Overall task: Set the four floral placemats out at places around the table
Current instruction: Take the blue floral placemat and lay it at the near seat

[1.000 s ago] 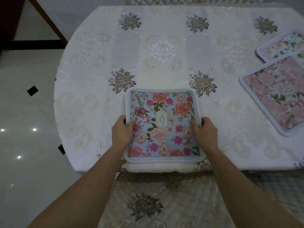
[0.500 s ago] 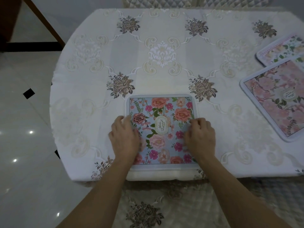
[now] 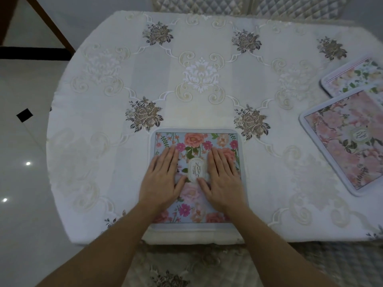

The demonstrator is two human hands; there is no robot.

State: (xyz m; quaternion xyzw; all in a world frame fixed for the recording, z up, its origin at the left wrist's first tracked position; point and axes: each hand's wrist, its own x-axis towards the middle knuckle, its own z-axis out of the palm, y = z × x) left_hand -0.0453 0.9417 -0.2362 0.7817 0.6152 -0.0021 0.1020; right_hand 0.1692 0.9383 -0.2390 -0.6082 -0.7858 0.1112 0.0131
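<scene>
A blue floral placemat (image 3: 196, 141) with a grey border lies flat at the near edge of the table (image 3: 103, 141), right in front of me. My left hand (image 3: 162, 179) and my right hand (image 3: 222, 178) rest palm down on it, fingers spread, either side of its white oval label (image 3: 195, 169). Neither hand grips anything. At the right edge lies a pink floral placemat (image 3: 350, 141), turned at an angle. Behind it a pale floral placemat (image 3: 356, 76) is partly cut off by the frame.
The table wears a white embroidered cloth with brown rose motifs (image 3: 144, 113). Quilted chair backs (image 3: 248, 6) stand at the far side. A cushioned seat (image 3: 186, 266) sits below the near edge. Glossy tiled floor (image 3: 22, 183) lies to the left.
My hands let go of the blue placemat's side edges and slid inward onto its top, now lying flat near the centre. The placemat has settled slightly further onto the table.
</scene>
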